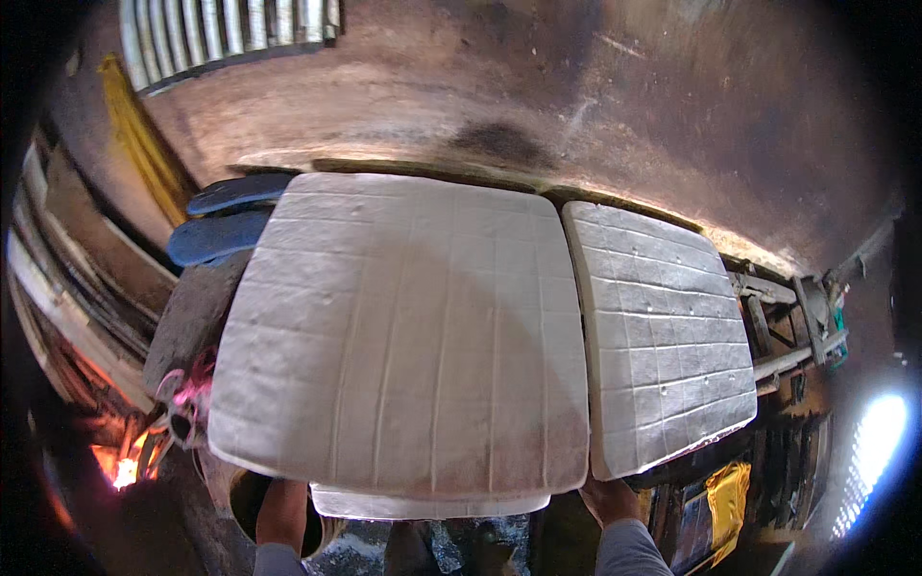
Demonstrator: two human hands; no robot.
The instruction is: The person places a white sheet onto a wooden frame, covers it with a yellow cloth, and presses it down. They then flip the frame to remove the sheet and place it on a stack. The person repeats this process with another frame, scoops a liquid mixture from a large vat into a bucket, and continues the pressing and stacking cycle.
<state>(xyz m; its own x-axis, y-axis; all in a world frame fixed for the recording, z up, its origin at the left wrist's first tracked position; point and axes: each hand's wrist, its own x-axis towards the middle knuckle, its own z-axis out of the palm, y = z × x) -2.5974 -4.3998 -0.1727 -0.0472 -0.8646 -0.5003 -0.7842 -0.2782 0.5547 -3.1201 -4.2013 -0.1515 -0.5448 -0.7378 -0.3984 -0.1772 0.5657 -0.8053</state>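
Note:
A large white slab [403, 326], scored with a grid of shallow lines, fills the middle of the view. My left hand [281, 509] reaches under its near left corner. Under the near right corner is my right hand [610, 501]. Both hands appear to grip the slab from below, with their fingers hidden beneath it. Just below its near edge shows the rim of another white piece [432, 505]. To the right lies a second white gridded slab [672, 336], its top dotted with small marks, close beside the first.
Blue rounded pads [219, 238] lie at the left, near a yellow cloth [144, 134] and stacked planks [77, 288]. A fire [126, 470] burns at lower left. A stained wall [624, 106] stands behind; a wooden frame [792, 322] and yellow sheet [727, 504] are on the right.

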